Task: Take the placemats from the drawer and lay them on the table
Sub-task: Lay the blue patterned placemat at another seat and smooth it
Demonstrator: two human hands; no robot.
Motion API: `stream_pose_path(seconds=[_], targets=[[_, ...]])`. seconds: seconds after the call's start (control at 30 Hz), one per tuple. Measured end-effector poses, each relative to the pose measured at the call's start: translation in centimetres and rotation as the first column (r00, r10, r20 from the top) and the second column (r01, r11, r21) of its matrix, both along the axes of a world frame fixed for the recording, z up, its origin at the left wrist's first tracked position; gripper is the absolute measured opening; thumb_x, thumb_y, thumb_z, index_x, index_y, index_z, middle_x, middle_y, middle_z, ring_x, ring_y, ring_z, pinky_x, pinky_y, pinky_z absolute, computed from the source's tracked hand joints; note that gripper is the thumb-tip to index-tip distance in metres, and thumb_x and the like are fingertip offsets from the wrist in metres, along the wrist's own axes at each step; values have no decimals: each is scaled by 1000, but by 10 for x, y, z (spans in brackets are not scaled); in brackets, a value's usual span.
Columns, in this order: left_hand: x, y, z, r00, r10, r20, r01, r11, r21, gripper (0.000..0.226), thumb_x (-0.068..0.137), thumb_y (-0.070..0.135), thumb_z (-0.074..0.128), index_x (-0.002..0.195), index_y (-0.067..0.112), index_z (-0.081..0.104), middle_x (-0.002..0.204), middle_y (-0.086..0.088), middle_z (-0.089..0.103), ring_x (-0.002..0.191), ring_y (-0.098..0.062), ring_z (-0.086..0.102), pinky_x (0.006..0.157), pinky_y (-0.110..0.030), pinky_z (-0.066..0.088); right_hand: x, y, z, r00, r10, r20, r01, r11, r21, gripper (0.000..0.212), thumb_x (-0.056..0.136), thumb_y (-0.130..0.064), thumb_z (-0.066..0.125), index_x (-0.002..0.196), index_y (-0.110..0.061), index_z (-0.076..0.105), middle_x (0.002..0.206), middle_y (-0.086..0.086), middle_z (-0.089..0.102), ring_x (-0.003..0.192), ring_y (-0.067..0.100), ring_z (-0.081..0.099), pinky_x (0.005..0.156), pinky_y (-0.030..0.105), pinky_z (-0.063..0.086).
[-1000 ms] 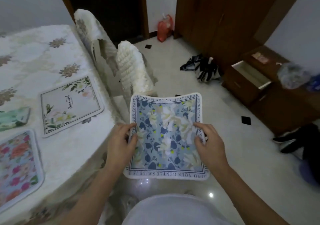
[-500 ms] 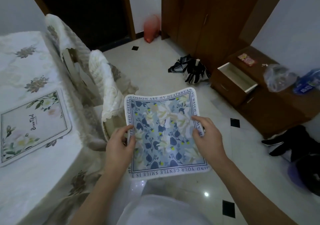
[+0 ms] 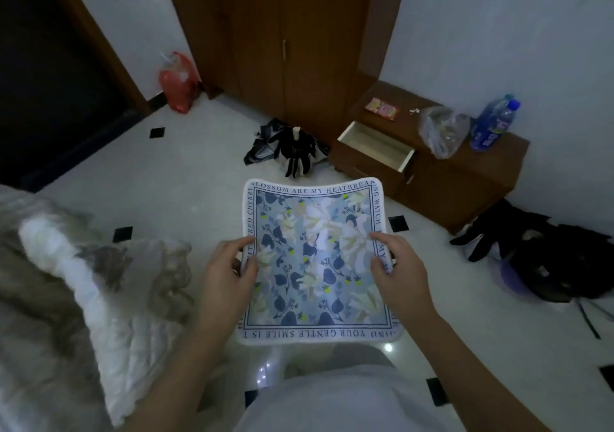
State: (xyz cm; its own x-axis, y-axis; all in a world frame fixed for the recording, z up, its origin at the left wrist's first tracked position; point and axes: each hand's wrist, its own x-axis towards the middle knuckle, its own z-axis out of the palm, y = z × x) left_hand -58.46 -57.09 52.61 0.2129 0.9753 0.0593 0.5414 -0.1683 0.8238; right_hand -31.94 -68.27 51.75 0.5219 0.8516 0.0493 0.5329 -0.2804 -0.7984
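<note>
Your view's swung off the table toward the drawer (image 3: pixel 375 144).
Left hand (image 3: pixel 229 278) and right hand (image 3: pixel 398 275) pinch the placemat (image 3: pixel 315 255) at both side edges; looks light, floppy.

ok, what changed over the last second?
The view swung right: the table with its laid mats left the frame, and the covered chair slid to the left edge. Nothing taken or let go. The left hand and right hand keep the same grip on the blue placemat, at its side edges; the drawer stays open.
</note>
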Motion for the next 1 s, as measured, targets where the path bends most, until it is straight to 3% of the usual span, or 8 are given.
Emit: stream_pose_path(seconds=[0.07, 0.13, 0.27, 0.37, 0.47, 0.53, 0.87, 1.0], targets=[[13, 29, -3, 999, -29, -16, 29, 1000, 6, 34, 90, 3, 65, 120, 19, 66, 98, 9, 57, 75, -7, 56, 65, -13, 47, 10, 21, -5, 1000, -28, -13, 28, 1000, -8, 39, 91, -7, 60, 124, -28, 62, 118, -13, 57, 105, 4, 58, 91, 29, 51], [23, 56, -8, 999, -31, -28, 31, 1000, 4, 35, 90, 5, 66, 120, 22, 66, 99, 11, 58, 75, -10, 56, 68, -23, 50, 20, 48, -11, 999, -37, -29, 36, 999, -17, 40, 91, -7, 60, 124, -29, 62, 118, -14, 57, 104, 2, 57, 90, 27, 51], [36, 114, -16, 997, 49, -52, -49, 999, -3, 35, 90, 7, 66, 121, 24, 66, 99, 12, 58, 73, -10, 57, 69, -34, 54, 39, 127, -20, 998, 27, -61, -28, 999, -24, 39, 92, -6, 60, 124, -29, 62, 120, -13, 58, 103, -3, 55, 87, 12, 44], [35, 151, -12, 985, 151, -89, -152, 988, 2, 35, 90, 8, 66, 120, 27, 65, 97, 13, 57, 71, -10, 56, 66, -26, 52, 45, 197, -19, 990, 127, -65, -129, 991, -22, 39, 91, -4, 61, 124, -25, 63, 118, -13, 57, 104, -6, 52, 85, -1, 35], [26, 177, -5, 952, 296, -80, -295, 955, 12, 35, 91, 6, 66, 120, 24, 65, 97, 16, 55, 70, -9, 55, 61, -8, 43, 40, 267, -17, 960, 271, -64, -273, 961, -32, 40, 91, -6, 60, 124, -27, 63, 119, -14, 59, 103, -2, 55, 86, 8, 41], [13, 189, -1, 909, 407, -92, -409, 913, -4, 33, 92, 6, 64, 121, 23, 65, 95, 14, 54, 72, -8, 55, 60, -5, 41, 28, 312, -16, 920, 385, -65, -388, 921, -31, 40, 91, -7, 59, 125, -27, 62, 122, -12, 59, 105, 0, 55, 89, 14, 43], [-83, 236, 1, 659, 741, -130, -744, 667, 25, 33, 92, 8, 64, 122, 20, 65, 100, 3, 58, 79, 0, 56, 65, -7, 40, -99, 477, -14, 673, 736, -73, -738, 675, 4, 41, 90, -3, 58, 124, -25, 64, 120, -13, 59, 105, -5, 53, 86, -1, 34], [-126, 279, -8, 658, 742, -132, -740, 669, 68, 36, 89, 5, 67, 121, 20, 65, 95, 5, 58, 78, -1, 55, 68, -11, 41, -141, 525, -15, 660, 748, -69, -749, 662, 7, 41, 91, -4, 58, 125, -26, 63, 122, -14, 59, 108, -6, 53, 92, 6, 39]])
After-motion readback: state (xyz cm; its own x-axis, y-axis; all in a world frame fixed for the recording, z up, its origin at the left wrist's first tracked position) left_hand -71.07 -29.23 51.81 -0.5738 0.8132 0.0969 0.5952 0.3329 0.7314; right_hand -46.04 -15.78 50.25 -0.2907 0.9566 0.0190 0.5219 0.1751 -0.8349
